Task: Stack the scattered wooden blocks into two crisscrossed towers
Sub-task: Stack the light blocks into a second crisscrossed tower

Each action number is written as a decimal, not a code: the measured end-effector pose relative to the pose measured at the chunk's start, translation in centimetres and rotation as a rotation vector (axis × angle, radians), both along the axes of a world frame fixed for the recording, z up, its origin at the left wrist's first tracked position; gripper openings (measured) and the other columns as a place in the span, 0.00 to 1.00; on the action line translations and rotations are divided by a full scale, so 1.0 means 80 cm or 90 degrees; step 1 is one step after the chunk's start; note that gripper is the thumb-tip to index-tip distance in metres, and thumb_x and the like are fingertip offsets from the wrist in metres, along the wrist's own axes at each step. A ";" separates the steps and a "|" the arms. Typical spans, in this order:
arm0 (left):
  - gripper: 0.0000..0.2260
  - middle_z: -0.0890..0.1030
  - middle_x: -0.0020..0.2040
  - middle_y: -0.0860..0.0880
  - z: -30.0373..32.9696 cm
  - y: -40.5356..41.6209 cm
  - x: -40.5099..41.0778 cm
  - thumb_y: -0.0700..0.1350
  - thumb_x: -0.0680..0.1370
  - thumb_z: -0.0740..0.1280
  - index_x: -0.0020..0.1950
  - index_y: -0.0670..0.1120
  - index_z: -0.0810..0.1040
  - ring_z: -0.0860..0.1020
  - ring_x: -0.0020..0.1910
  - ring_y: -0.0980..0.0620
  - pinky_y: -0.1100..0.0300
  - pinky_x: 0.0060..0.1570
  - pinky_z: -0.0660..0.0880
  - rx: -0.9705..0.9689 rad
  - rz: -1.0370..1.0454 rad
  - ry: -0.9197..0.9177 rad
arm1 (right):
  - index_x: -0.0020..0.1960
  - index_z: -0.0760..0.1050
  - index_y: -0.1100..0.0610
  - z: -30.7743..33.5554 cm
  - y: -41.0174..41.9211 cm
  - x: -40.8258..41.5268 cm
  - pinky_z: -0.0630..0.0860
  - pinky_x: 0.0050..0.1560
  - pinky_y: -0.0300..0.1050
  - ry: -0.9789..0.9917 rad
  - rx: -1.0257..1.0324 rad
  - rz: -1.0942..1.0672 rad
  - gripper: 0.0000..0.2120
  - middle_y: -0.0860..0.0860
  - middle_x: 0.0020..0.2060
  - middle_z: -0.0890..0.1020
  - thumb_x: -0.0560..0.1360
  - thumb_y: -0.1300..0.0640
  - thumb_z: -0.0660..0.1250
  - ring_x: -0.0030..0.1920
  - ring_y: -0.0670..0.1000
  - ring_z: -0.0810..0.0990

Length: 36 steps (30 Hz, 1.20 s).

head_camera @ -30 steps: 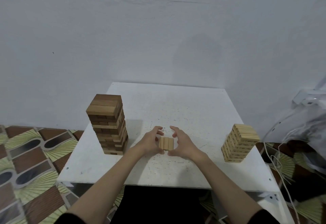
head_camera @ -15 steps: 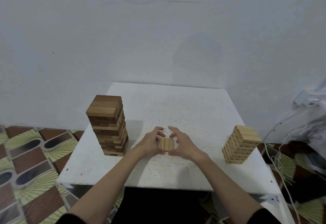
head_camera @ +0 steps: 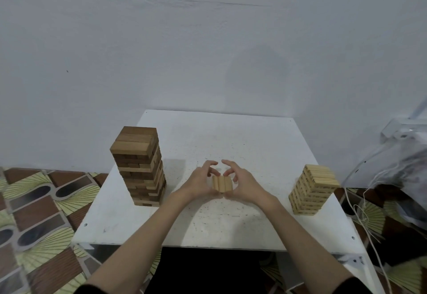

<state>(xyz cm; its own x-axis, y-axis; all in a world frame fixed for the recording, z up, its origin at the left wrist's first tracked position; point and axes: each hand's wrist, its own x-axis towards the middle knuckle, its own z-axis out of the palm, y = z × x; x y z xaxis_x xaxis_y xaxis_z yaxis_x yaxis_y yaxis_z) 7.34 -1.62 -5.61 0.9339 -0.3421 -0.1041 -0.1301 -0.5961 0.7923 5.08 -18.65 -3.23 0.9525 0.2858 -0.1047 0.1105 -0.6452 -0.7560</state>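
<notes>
Blocks: your left hand (head_camera: 200, 181) and right hand (head_camera: 244, 182) cup a row of three pale wooden blocks (head_camera: 222, 183) lying mid-table (head_camera: 231, 229), thumbs against its near end, curled fingers arched above its far end without touching, between dark tower (head_camera: 138, 166) and pale tower (head_camera: 312, 189).

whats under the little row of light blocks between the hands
The row of light blocks lies directly on the white table, nothing stacked beneath. The left hand and right hand cup its sides, hiding the side edges and near corners.
</notes>
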 end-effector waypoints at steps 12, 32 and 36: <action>0.35 0.76 0.58 0.50 0.125 -0.077 -0.005 0.41 0.67 0.76 0.69 0.46 0.61 0.72 0.59 0.53 0.57 0.60 0.69 -0.124 -0.043 -0.170 | 0.72 0.59 0.43 0.125 -0.092 0.000 0.68 0.45 0.33 -0.133 -0.018 -0.031 0.41 0.44 0.54 0.75 0.67 0.61 0.75 0.51 0.48 0.71; 0.37 0.75 0.61 0.46 0.127 -0.239 -0.049 0.46 0.67 0.77 0.70 0.46 0.60 0.72 0.61 0.52 0.64 0.55 0.66 -0.142 -0.099 -0.093 | 0.69 0.61 0.40 0.128 -0.253 -0.047 0.69 0.45 0.32 -0.020 -0.062 -0.101 0.40 0.40 0.55 0.76 0.66 0.60 0.77 0.53 0.45 0.73; 0.38 0.75 0.61 0.47 0.122 -0.244 -0.052 0.47 0.67 0.77 0.70 0.46 0.59 0.71 0.60 0.53 0.64 0.53 0.65 -0.117 -0.106 -0.074 | 0.70 0.61 0.41 0.116 -0.258 -0.049 0.68 0.44 0.33 -0.007 -0.056 -0.110 0.40 0.39 0.55 0.77 0.66 0.60 0.78 0.54 0.44 0.73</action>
<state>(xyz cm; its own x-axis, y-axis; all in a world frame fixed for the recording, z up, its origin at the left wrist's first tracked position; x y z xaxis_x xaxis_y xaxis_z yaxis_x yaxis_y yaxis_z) 3.19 -21.17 4.15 0.8653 -0.4951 0.0784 -0.3107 -0.4069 0.8590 1.13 -39.33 6.07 0.9879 0.1075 -0.1115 -0.0001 -0.7194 -0.6946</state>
